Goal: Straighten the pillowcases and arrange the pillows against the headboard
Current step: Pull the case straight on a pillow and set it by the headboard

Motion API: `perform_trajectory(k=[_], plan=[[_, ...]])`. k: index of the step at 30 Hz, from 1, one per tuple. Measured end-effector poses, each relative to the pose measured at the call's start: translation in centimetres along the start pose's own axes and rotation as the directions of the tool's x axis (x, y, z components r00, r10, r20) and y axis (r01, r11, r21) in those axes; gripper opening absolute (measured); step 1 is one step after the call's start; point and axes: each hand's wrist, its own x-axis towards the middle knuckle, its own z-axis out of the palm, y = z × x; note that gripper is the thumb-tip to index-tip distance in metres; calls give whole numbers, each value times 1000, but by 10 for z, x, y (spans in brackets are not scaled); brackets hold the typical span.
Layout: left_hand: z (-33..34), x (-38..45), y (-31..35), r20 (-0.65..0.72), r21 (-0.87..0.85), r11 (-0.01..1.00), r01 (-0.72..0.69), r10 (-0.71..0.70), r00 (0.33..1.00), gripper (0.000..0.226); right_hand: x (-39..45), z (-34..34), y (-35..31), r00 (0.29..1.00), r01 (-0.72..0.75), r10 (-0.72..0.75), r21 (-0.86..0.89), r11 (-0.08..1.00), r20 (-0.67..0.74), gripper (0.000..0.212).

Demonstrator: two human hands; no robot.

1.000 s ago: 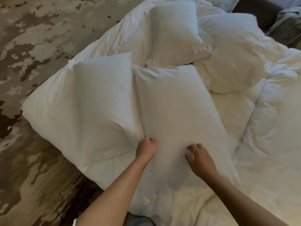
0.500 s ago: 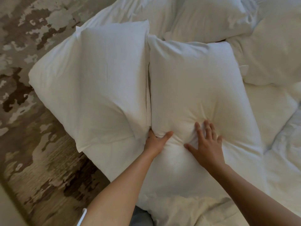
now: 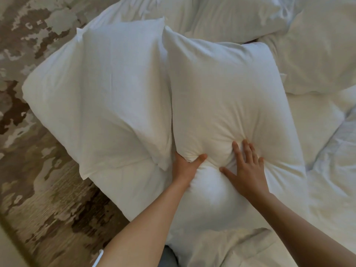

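1. Nearest the camera, two bare forearms are reaching over the rumpled duvet [image 3: 221,245] at the bed's near edge.
2. The left hand [image 3: 185,167] is gripping the right pillow [image 3: 221,97] at its lower left edge, thumb curled over the cloth and the other fingers hidden beneath it.
3. The right hand [image 3: 248,166] is pressing flat into that pillow's lower middle, fingers straight and spread, holding nothing; creases are fanning out from the dent.
4. The left pillow [image 3: 107,97] is lying just beside it, touching along the long seam and overhanging the bed's edge above the carpet [image 3: 32,170].
5. Farther off, two more pillows, the far one [image 3: 217,14] and the one at the right [image 3: 316,51], are lying loose on the bed, crumpled and askew.
6. No headboard is showing, so how the pillows lie to it cannot be told.
7. Judging by this, the task is at an early stage: one case is being smoothed, the far pair looks untouched, and setting all four against the headboard is left.
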Motion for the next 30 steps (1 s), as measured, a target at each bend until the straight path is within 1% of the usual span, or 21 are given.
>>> perform_trajectory(k=[2,4,8,11,14,16,18,20,21,22,24,25,26,27,28,30], plan=[[4,-11,10,-2,27,999,-46,46,999,119,-6,-7,8,1000,-29,29,24,999,-4,99],[7,-25,21,-11,63,994,-90,91,996,110,-15,-17,16,997,-70,71,66,995,-13,100],[7,-58,48,13,176,964,-200,200,980,98,-35,-43,29,992,-109,117,164,980,-39,103],[1,-89,72,41,270,918,-291,291,956,95,-53,-63,34,986,-147,161,234,961,-38,104],[-12,-120,96,91,361,836,-413,409,908,90,-74,-77,32,982,-169,186,278,946,-36,102],[-24,-138,110,149,441,749,-495,483,863,84,-91,-85,23,984,-151,172,299,942,-46,101],[-41,-156,122,211,523,634,-570,551,807,77,-108,-94,12,987,-120,149,331,936,-64,102],[-60,-173,134,279,599,486,-636,618,735,71,-124,-110,2,983,-52,110,361,931,-144,102],[-70,-181,140,320,632,400,-664,645,694,69,-130,-122,-4,971,7,82,370,929,-224,99],[-81,-189,145,369,659,309,-685,661,653,68,-135,-135,-9,943,78,54,374,924,-330,93],[-103,-204,152,476,693,116,-712,667,573,66,-141,-166,-21,844,225,8,367,903,-537,82],[-115,-211,152,526,693,31,-721,662,534,64,-141,-182,-27,801,288,-24,350,891,-599,80],[-126,-218,150,570,684,-38,-729,651,501,62,-139,-196,-33,775,348,-80,318,882,-627,81],[-137,-225,146,609,672,-93,-735,634,477,61,-136,-208,-38,766,403,-163,268,875,-621,83],[-147,-231,140,640,661,-132,-738,612,464,62,-132,-217,-44,775,448,-262,208,869,-575,87],[-163,-240,123,666,658,-152,-737,575,476,62,-123,-225,-56,807,517,-448,94,851,-384,97]])
